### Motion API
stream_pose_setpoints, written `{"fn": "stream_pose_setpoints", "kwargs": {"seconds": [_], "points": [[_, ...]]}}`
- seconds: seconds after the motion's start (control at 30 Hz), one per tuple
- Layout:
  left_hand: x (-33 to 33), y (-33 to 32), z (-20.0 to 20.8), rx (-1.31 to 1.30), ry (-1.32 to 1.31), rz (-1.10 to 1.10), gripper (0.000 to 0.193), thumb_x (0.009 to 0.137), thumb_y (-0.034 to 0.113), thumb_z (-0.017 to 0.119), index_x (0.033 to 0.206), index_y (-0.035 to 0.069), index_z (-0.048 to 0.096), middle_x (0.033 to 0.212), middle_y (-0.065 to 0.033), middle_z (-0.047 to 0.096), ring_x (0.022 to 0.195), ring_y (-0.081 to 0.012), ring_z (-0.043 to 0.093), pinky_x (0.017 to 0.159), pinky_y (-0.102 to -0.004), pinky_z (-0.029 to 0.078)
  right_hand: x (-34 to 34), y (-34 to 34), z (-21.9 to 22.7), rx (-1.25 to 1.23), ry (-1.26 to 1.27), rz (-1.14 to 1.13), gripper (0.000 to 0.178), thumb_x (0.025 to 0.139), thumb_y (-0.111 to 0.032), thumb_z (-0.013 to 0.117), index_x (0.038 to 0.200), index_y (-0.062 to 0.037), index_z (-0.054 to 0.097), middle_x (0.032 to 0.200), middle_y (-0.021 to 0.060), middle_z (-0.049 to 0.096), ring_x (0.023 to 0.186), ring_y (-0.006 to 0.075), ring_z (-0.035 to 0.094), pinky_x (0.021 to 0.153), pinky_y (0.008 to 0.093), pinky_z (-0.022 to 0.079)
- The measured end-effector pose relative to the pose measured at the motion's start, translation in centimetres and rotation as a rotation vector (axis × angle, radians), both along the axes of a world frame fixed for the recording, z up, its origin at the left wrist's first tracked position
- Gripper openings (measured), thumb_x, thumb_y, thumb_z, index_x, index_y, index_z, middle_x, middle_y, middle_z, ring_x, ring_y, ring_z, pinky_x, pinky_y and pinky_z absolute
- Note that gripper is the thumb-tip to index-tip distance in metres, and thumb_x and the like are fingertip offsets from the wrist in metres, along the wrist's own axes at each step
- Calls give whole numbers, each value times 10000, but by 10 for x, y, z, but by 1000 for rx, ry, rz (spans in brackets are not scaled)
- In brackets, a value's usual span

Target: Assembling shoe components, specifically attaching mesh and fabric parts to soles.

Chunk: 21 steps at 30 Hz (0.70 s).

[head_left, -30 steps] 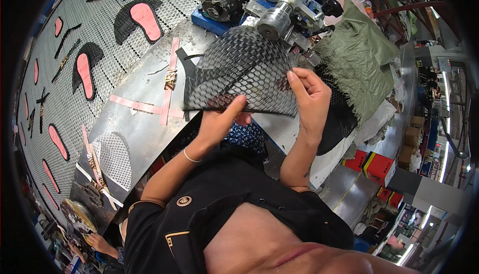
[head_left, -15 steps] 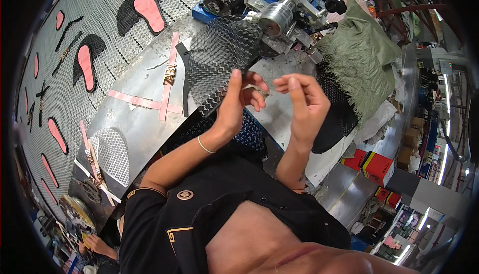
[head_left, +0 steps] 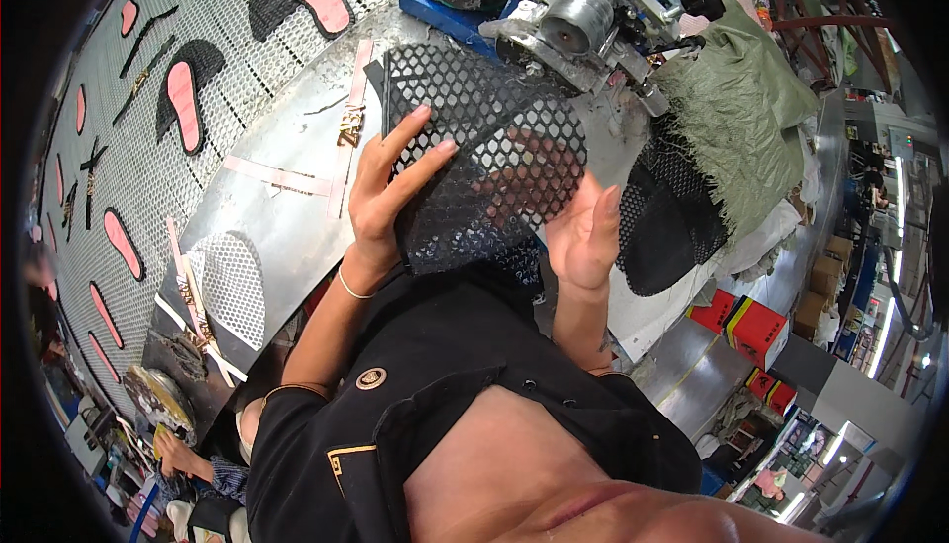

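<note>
A black mesh piece (head_left: 474, 138), curved at its right end and with a darker band across it, is held up in front of me. My left hand (head_left: 381, 192) grips its left edge, two fingers laid over the front and the thumb hidden. Behind the right part, the fingers of my right hand (head_left: 585, 237) show through the holes. That hand's thumb stands free of the mesh, pointing up. Pink strips (head_left: 348, 138) with gold metal letters lie on the metal tabletop (head_left: 297, 148) to the left. Several black mesh pieces (head_left: 657, 227) lie to the right of my right hand.
A metal machine (head_left: 578, 19) with a blue base stands just beyond the mesh. Green woven sacking (head_left: 746, 98) drapes at the right. White mesh (head_left: 229, 281) lies at the table's near left. On a conveyor belt (head_left: 237, 49) are pink insoles (head_left: 184, 106). Another person's hand (head_left: 180, 452) shows lower left.
My left hand moved left and took hold of the black mesh piece, lifting it off the table and turning it toward me. My right hand came down, its fingers now behind the mesh.
</note>
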State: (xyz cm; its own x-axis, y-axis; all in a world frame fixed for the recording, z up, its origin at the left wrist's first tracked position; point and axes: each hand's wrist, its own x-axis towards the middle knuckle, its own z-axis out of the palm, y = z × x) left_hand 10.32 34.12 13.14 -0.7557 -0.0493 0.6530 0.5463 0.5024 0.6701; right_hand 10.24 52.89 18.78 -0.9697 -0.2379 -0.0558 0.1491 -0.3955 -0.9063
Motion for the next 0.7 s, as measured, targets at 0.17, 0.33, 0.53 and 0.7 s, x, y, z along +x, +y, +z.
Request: {"fn": "stream_pose_setpoints", "kwargs": {"seconds": [0.17,0.33,0.53,0.7], "points": [[2,-2,2,-46,60,42,396,683,68,744,1077,86,722,1296,-164,577,1166,-324,554,994,-396,441,-2,5,0,83,44,36,972,881,-709,410,1357,137,349,1085,243,635,941,285,667,765,376,556],[3,-5,-2,-50,58,34,407,675,93,762,1079,88,721,1302,-163,572,1183,-332,541,1005,-402,430,0,4,-5,39,44,-3,954,892,-695,401,1363,133,342,1078,232,635,943,284,667,744,377,560],[3,-17,-2,-54,65,76,418,684,119,770,1097,81,711,1310,-175,565,1187,-354,536,998,-409,426,-11,7,-19,-14,13,94,803,963,-600,309,1391,77,343,1196,220,604,1007,292,647,869,385,517],[-9,-50,-7,-220,128,128,396,755,91,649,1150,87,677,1351,-144,537,1200,-350,509,1013,-432,409,-21,-2,-38,397,71,-165,494,993,-328,448,1342,22,444,1174,188,595,982,231,610,813,337,500]]}}
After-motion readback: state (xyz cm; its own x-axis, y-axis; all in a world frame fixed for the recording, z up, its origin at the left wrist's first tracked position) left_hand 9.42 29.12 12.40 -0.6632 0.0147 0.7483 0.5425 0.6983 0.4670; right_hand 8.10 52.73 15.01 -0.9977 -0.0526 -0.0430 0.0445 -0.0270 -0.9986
